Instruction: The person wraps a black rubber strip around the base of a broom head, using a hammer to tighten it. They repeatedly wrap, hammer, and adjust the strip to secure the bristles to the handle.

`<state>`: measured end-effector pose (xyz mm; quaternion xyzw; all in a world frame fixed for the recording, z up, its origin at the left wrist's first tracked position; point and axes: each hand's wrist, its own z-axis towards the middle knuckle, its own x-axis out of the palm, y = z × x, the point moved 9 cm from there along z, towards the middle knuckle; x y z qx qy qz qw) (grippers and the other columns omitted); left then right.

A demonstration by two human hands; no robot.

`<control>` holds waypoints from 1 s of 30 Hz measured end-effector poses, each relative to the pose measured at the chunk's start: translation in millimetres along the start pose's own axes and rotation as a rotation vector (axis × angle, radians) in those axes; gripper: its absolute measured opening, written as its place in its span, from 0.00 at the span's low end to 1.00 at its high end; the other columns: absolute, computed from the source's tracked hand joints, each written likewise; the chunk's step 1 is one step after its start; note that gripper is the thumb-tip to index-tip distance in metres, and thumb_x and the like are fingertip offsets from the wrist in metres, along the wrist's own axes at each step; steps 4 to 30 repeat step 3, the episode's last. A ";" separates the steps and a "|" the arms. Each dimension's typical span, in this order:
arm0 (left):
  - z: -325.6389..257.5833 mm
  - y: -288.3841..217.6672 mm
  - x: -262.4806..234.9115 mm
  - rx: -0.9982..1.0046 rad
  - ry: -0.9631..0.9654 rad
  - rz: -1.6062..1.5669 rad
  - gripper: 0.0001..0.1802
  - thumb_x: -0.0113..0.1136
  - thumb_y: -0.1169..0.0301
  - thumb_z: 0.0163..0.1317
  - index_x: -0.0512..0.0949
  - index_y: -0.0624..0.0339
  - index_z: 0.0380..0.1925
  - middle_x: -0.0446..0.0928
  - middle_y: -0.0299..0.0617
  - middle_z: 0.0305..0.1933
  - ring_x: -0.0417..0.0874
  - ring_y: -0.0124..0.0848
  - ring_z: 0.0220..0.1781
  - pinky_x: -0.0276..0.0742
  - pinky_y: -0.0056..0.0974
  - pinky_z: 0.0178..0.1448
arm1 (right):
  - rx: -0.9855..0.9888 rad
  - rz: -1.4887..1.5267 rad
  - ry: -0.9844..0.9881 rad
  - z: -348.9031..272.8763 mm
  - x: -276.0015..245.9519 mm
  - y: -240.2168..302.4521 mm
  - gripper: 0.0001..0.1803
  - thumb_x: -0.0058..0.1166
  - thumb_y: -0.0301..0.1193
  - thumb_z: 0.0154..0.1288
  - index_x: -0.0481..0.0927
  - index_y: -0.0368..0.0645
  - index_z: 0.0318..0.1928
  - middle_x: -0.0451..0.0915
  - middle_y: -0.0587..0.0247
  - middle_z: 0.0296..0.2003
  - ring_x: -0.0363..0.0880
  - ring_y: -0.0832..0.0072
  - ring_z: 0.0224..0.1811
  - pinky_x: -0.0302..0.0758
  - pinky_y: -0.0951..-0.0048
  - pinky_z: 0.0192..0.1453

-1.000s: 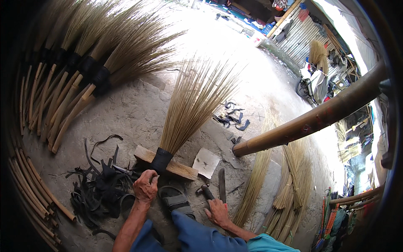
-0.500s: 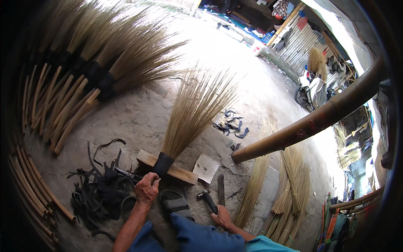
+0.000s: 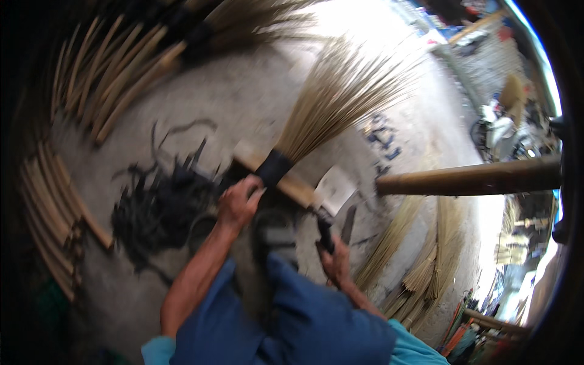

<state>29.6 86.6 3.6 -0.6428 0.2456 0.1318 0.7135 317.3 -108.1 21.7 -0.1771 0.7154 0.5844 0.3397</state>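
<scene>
A broom (image 3: 331, 100) of pale stiff bristles, fanned out away from me, rests with its black-wrapped neck (image 3: 274, 168) across a wooden block (image 3: 299, 190). At the near end of that wrapping, my left hand (image 3: 238, 204) is closed on the broom, fingers and thumb drawn together. My right hand (image 3: 334, 263) grips a hammer (image 3: 325, 232) by its black handle. Its head is blurred and shows close to the block's right end, apart from the broom neck. A flat pale piece (image 3: 336, 190) and a dark blade (image 3: 349, 224) lie on the ground beside the hammer.
A heap of black strips (image 3: 161, 207) lies left of my left hand. Curved wooden sticks (image 3: 55, 207) and finished brooms' handles (image 3: 131, 79) are at the left. A bamboo pole (image 3: 468, 176) juts in from the right, above bundles of bristles (image 3: 426, 261).
The whole view has shifted and turned. My right hand has raised the hammer from beside my foot toward the block's right end. My left hand stays at the broom's neck.
</scene>
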 end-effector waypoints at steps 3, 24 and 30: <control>-21.4 5.7 -16.0 -0.069 0.002 0.026 0.13 0.72 0.61 0.72 0.85 0.56 0.47 0.90 0.50 0.48 0.89 0.59 0.55 0.84 0.54 0.57 | -0.002 0.040 0.205 28.3 25.7 39.5 0.17 0.69 0.31 0.76 0.83 0.39 0.59 0.89 0.45 0.42 0.87 0.53 0.39 0.83 0.59 0.48; -21.4 5.7 -16.0 -0.069 0.002 0.026 0.13 0.72 0.61 0.72 0.85 0.56 0.47 0.90 0.50 0.48 0.89 0.59 0.55 0.84 0.54 0.57 | -0.002 0.040 0.205 28.3 25.7 39.5 0.17 0.69 0.31 0.76 0.83 0.39 0.59 0.89 0.45 0.42 0.87 0.53 0.39 0.83 0.59 0.48; -21.4 5.7 -16.0 -0.069 0.002 0.026 0.13 0.72 0.61 0.72 0.85 0.56 0.47 0.90 0.50 0.48 0.89 0.59 0.55 0.84 0.54 0.57 | -0.002 0.040 0.205 28.3 25.7 39.5 0.17 0.69 0.31 0.76 0.83 0.39 0.59 0.89 0.45 0.42 0.87 0.53 0.39 0.83 0.59 0.48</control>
